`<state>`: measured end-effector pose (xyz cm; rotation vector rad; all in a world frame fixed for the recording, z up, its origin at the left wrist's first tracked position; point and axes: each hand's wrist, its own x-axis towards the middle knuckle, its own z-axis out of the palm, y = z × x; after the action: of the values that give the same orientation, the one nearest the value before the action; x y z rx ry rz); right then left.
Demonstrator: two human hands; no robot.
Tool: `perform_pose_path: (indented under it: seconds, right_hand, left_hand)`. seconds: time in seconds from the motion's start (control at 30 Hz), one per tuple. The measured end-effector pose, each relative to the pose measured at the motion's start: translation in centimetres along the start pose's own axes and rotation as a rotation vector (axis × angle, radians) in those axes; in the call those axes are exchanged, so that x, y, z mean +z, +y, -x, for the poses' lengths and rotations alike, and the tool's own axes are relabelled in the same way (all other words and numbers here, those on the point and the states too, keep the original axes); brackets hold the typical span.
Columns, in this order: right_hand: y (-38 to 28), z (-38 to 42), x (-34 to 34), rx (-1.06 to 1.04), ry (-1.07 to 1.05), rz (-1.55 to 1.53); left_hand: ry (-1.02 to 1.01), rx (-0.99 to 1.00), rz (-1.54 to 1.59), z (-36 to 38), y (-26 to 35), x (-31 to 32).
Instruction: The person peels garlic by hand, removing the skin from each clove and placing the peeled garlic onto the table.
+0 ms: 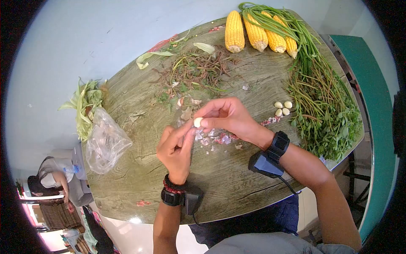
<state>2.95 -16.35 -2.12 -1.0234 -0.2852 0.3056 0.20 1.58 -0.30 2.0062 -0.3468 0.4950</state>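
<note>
A pale peeled garlic clove [198, 122] is pinched between the fingertips of both hands above the middle of the table. My right hand [231, 118] grips it with thumb and index finger. From below, the closed fingertips of my left hand [174, 147] press against the same clove. Papery garlic skins [207, 137] lie scattered on the wood under and beside my hands. To the right, several peeled garlic cloves [283, 108] sit in a small group near the greens.
Several corn cobs [235, 31] lie at the far edge beside long green stalks and leafy greens [321, 114]. A heap of brown-green trimmings [198, 70] is beyond my hands. Corn husks [86, 106] and a clear plastic bag [105, 139] rest at left. Another person [55, 180] is in the background.
</note>
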Motion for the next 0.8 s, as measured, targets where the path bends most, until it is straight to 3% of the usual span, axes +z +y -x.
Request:
perform_pose_path:
  seconds: [0.63,0.8]
  right_hand:
    - [0.19,-0.05,0.30,-0.005,-0.006,0.082]
    - [-0.37,0.08,0.30,0.108,0.005,0.146]
  left_hand:
    - [0.065,0.011,-0.075,-0.07,0.19,0.26]
    - [0.069,0.026,-0.090,-0.01,-0.19,0.12]
